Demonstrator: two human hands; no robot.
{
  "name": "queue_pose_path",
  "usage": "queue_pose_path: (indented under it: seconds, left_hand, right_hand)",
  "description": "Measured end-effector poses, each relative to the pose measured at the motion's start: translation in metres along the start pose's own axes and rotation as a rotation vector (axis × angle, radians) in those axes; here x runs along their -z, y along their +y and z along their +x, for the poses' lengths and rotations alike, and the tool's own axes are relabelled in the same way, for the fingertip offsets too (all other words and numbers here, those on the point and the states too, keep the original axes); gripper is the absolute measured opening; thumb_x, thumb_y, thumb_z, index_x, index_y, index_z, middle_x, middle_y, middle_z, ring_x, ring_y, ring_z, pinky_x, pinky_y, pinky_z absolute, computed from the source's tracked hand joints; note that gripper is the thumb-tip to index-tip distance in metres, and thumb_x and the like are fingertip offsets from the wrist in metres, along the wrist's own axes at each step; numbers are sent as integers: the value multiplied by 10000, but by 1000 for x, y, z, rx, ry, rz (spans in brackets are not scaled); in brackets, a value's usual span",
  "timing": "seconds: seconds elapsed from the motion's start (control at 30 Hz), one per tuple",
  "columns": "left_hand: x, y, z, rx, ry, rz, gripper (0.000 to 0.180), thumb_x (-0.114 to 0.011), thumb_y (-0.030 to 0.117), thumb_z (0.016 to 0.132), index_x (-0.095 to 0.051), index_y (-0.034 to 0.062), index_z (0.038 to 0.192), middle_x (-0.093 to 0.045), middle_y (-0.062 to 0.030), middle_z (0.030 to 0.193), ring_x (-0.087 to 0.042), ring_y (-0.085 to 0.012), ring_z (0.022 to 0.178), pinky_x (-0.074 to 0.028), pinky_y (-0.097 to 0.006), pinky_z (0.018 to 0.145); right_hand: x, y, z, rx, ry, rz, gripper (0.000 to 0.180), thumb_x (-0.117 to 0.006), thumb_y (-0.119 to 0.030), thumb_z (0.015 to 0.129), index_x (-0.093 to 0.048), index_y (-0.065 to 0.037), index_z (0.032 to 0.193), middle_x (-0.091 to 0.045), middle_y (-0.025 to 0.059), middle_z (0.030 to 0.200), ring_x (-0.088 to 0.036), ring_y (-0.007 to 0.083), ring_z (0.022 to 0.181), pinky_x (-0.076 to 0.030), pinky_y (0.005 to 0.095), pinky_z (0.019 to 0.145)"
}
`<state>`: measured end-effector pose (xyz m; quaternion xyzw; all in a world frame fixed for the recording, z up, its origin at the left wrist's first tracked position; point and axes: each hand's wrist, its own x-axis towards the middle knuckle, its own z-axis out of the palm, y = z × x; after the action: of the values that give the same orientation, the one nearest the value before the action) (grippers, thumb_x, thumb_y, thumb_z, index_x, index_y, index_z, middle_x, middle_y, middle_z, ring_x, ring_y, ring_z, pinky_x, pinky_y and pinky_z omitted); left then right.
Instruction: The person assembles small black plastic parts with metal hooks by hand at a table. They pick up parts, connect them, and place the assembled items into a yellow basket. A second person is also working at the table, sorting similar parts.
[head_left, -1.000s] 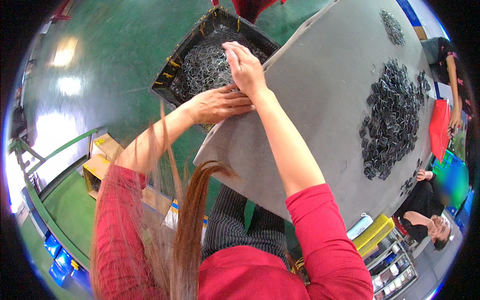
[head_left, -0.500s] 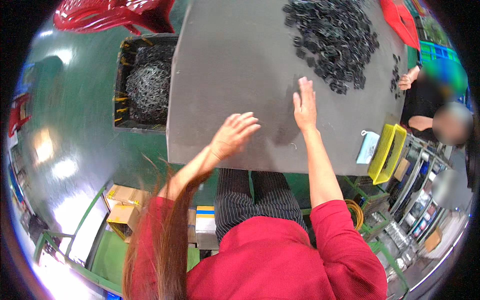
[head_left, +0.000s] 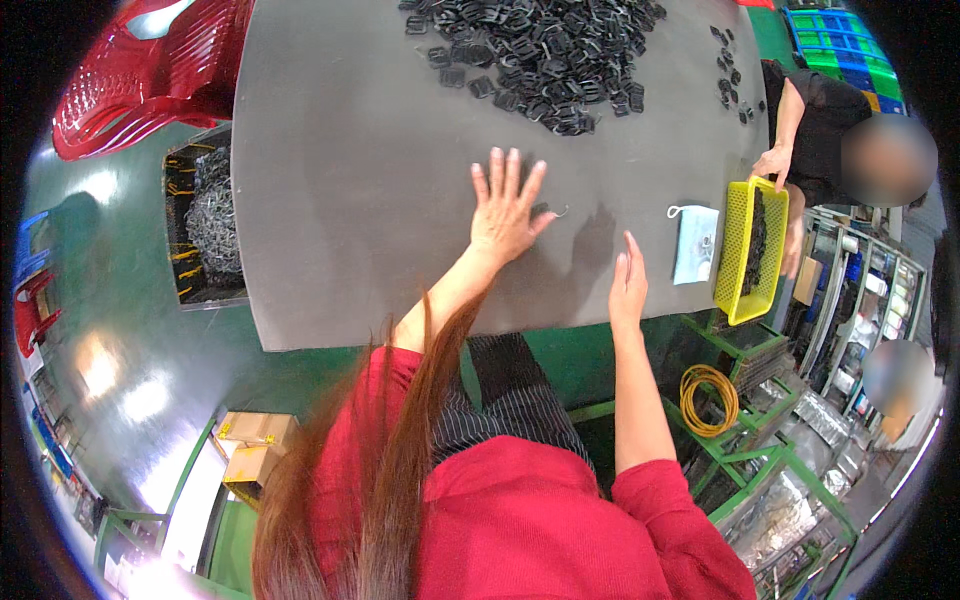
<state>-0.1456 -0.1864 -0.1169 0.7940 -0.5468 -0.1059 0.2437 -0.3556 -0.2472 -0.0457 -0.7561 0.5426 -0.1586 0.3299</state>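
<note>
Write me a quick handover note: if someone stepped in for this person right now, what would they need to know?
Left hand: open, flat on the grey table, fingers spread, holding nothing.
Right hand: open, near the table's front edge, empty.
A small wire hook lies just right of the left hand.
Pile of black clips sits at the far side, beyond both hands.
Bin of metal wire parts stands left of the table.
Yellow basket at the right is tended by another person.

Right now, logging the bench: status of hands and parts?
Left hand flat on table, open. Right hand open, empty. Small hook by left fingers. Clip pile beyond.
</note>
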Motion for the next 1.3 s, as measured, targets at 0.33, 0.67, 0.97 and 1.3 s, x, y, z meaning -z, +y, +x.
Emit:
queue_pose_path:
  seconds: [0.33, 0.67, 0.97, 1.3]
  left_hand:
    - [1, -30, -2, -112, -71, 140, 532, -472, 188, 859, -375, 155, 1381, -336, -35, 1432, -217, -263, 1375, -142, -491, 1117]
    - [159, -333, -134, 847, 86, 726, 504, -358, 304, 958, -282, 144, 1430, -225, -41, 1506, -125, -264, 1409, -178, -584, 1066]
    - [115, -201, 28, 261, 395, 141, 494, -511, 222, 894, -361, 77, 1341, -408, -127, 1343, -310, -310, 1305, -217, -489, 1073]
    - [-11, -47, 176, 116, 447, -325, 455, -521, 203, 896, -419, 2, 1290, -435, -223, 1308, -367, -389, 1248, -280, -448, 1051]
  right_hand:
    - [-14, -9, -26, -19, -16, 19, 353, -398, -210, 978, -494, -55, 1280, -528, 126, 1277, -487, 241, 1201, -357, 339, 1015]
    - [-78, -76, -14, 16, -91, 103, 319, -438, -200, 951, -527, -95, 1239, -531, 116, 1271, -502, 270, 1183, -406, 344, 972]
    - [-68, -73, 89, -265, -81, -114, 933, -789, -246, 667, -238, -134, 1412, -417, 131, 1258, -517, 270, 1061, -459, 396, 879]
    - [-99, -88, 202, 119, -104, -68, 1030, -771, -96, 635, -118, -88, 1432, -399, 243, 1203, -419, 401, 1115, -396, 463, 933]
